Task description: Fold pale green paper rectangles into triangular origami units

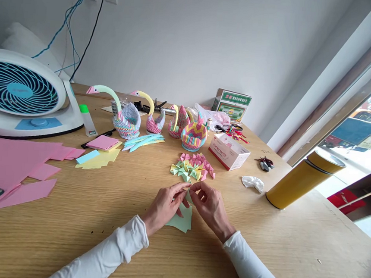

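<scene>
Pinching a small paper piece point(188, 194) betw. thumb & forefinger tips, left hand point(163, 204) and right hand point(211, 207) meet low over the table point(260, 249), near its front edge. Both are closed on the piece, other fingers loosely curled. The piece is pale green/yellow and partly hidden by fingertips, so its fold shape can't be told. It looks v. light and thin, prob. creases easily and springs open if let go. Best held at edges/corners w/ light fingertip pressure. Under the hands lie pale green sheets point(181, 221), flat. Just beyond is a pile of folded triangles point(192, 167), pink/green/yellow. Further back are a sticky note box point(228, 151) & paper swans point(127, 118). Fan point(20, 92) and pink sheets point(11, 162) are far left, yellow flask point(302, 179) right.
</scene>
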`<action>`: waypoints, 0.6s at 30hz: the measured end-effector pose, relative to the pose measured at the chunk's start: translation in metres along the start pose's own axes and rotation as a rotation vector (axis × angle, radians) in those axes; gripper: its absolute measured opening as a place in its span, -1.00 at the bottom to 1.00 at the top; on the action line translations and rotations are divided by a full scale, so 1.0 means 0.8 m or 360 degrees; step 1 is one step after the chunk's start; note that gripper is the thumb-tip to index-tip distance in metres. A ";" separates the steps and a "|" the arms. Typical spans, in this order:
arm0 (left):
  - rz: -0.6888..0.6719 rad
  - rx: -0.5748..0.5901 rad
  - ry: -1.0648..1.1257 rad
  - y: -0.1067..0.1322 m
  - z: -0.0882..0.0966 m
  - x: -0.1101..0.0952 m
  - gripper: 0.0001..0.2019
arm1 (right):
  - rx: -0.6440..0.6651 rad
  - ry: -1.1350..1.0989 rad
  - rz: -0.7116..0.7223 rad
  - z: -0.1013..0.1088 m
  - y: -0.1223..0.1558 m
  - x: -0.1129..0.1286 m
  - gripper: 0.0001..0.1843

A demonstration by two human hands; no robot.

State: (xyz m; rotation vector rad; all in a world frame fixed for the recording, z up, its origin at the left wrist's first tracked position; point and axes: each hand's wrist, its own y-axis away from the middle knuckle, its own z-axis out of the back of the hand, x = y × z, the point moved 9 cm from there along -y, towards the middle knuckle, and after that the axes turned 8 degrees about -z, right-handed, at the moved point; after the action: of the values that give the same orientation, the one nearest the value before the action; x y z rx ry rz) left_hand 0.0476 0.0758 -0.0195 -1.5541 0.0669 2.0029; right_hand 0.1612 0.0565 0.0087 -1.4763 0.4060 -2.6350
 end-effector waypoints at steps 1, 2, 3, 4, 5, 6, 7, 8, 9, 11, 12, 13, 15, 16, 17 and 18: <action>0.0007 0.0004 0.0057 -0.001 -0.001 0.002 -0.65 | 0.0026 -0.0058 -0.0025 0.000 -0.002 -0.004 -0.91; 0.0015 0.0008 0.0125 -0.002 -0.001 0.003 -0.65 | 0.0056 -0.0122 -0.0050 0.000 -0.004 -0.007 -0.92; 0.0025 0.0013 0.0201 -0.003 -0.002 0.003 -0.66 | 0.0087 -0.0191 -0.0075 0.000 -0.006 -0.011 -0.93; 0.0037 0.0023 0.0278 -0.003 -0.003 0.003 -0.68 | 0.0116 -0.0261 -0.0098 0.000 -0.008 -0.014 -0.92; 0.0051 0.0039 0.0353 -0.004 -0.005 0.003 -0.69 | 0.0150 -0.0331 -0.0123 -0.001 -0.009 -0.017 -0.91; 0.0063 0.0058 0.0420 -0.004 -0.006 0.002 -0.69 | 0.0189 -0.0404 -0.0150 -0.002 -0.010 -0.020 -0.89; 0.0074 0.0082 0.0476 -0.005 -0.007 0.002 -0.70 | 0.0231 -0.0480 -0.0179 -0.004 -0.011 -0.022 -0.86; 0.0085 0.0109 0.0522 -0.005 -0.008 0.001 -0.71 | 0.0271 -0.0557 -0.0213 -0.006 -0.011 -0.024 -0.82; 0.0099 0.0137 0.0562 -0.005 -0.010 0.000 -0.71 | 0.0311 -0.0633 -0.0252 -0.009 -0.011 -0.025 -0.77; 0.0132 0.0172 0.0627 -0.006 -0.011 -0.001 -0.72 | 0.0377 -0.0769 -0.0343 -0.012 -0.009 -0.026 -0.69; 0.0145 0.0166 0.0652 -0.006 -0.009 -0.001 -0.73 | 0.0390 -0.0820 -0.0384 -0.012 -0.008 -0.025 -0.67; 0.0155 0.0145 0.0670 -0.007 -0.007 -0.002 -0.72 | 0.0395 -0.0855 -0.0420 -0.011 -0.007 -0.023 -0.66; 0.0166 0.0057 0.0676 -0.008 0.000 -0.002 -0.72 | 0.0348 -0.0886 -0.0451 -0.006 -0.005 -0.019 -0.67; 0.0169 -0.0004 0.0670 -0.009 0.004 -0.002 -0.71 | 0.0315 -0.0888 -0.0459 -0.002 -0.005 -0.017 -0.67; 0.0171 -0.0070 0.0664 -0.009 0.009 -0.001 -0.71 | 0.0299 -0.0889 -0.0466 -0.001 -0.004 -0.016 -0.66; 0.0171 -0.0139 0.0662 -0.009 0.014 0.000 -0.71 | 0.0306 -0.0896 -0.0478 -0.002 -0.003 -0.016 -0.65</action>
State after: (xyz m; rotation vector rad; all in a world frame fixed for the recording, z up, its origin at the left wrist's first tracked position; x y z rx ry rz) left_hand 0.0416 0.0859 -0.0136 -2.0410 0.2342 1.7479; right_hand 0.1670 0.0617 -0.0020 -2.2345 -0.1259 -2.2064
